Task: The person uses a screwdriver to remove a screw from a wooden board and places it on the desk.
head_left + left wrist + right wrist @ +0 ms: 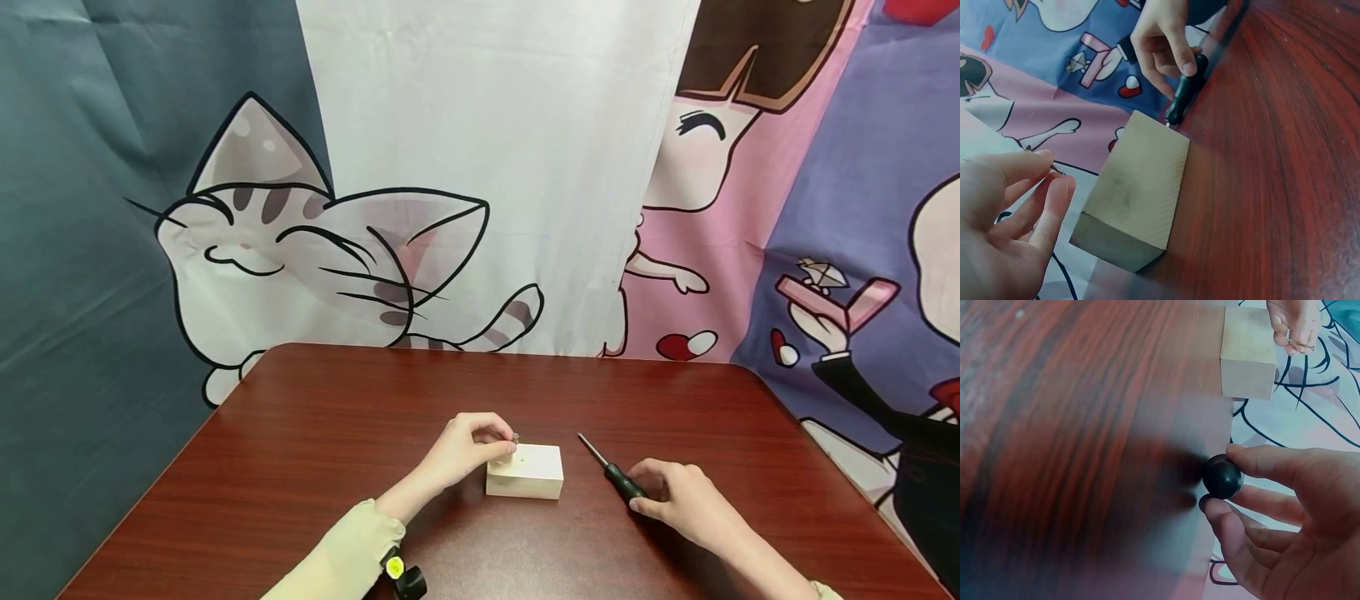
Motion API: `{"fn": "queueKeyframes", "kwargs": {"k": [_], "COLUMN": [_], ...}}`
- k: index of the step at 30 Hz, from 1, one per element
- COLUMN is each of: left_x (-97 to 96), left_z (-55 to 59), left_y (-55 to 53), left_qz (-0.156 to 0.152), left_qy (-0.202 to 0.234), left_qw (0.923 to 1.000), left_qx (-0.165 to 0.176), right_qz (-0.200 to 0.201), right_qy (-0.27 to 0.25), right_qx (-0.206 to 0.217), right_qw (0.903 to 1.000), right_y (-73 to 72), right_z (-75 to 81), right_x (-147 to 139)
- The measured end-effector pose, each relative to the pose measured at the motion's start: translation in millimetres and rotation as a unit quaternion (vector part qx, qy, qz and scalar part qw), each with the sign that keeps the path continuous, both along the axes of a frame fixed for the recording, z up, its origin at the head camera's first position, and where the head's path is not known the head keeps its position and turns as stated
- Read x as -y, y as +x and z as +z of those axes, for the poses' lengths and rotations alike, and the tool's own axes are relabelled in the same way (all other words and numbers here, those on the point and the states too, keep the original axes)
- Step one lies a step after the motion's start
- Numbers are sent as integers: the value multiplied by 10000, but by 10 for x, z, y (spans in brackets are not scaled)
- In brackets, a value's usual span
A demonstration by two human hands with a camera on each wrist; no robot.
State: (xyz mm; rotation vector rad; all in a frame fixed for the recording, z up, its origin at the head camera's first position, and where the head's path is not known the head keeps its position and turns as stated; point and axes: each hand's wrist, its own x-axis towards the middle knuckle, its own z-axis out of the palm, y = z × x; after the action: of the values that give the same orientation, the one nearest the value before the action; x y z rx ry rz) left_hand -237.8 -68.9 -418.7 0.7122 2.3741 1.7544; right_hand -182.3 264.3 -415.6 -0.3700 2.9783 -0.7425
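Observation:
My left hand (467, 450) pinches a small metal screw (1057, 169) between thumb and fingertips, just above the left side of a pale wooden block (525, 477). Its thread shows in the left wrist view; the fingers cover part of it. The block rests on the table, with a small dark mark on its top. To the right of the block, my right hand (686, 497) grips the dark handle of a screwdriver (624, 482). The shaft points away and to the left, toward the block's far right, without touching it. In the right wrist view the handle's rounded end (1223, 477) faces the camera.
All this is on a reddish-brown wooden table (360, 392) with rounded far corners. Behind its far edge hangs a cloth backdrop (495, 125) printed with a cartoon cat and figures. A dark device with a yellow dot (395, 567) sits on my left wrist.

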Motion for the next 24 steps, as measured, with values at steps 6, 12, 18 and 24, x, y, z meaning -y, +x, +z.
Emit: {"fn": "queueKeyframes", "kwargs": {"k": [6, 12, 18, 24], "left_x": [135, 316, 500, 662], "left_z": [20, 19, 4, -43], "left_y": [-23, -28, 20, 19], "left_qz": [-116, 90, 366, 524], "left_qy": [371, 94, -458, -758], "left_qw": [9980, 9990, 9983, 9953], "left_qx": [498, 417, -6, -294], "right_qz": [70, 79, 93, 100], "right_qy": [-93, -75, -120, -153], "right_qx": [10, -25, -35, -41], "right_qw": [9999, 9999, 9999, 9998], "right_y": [17, 25, 32, 39], "right_z": [-9, -11, -11, -9], "right_x": [0, 2, 12, 13]}}
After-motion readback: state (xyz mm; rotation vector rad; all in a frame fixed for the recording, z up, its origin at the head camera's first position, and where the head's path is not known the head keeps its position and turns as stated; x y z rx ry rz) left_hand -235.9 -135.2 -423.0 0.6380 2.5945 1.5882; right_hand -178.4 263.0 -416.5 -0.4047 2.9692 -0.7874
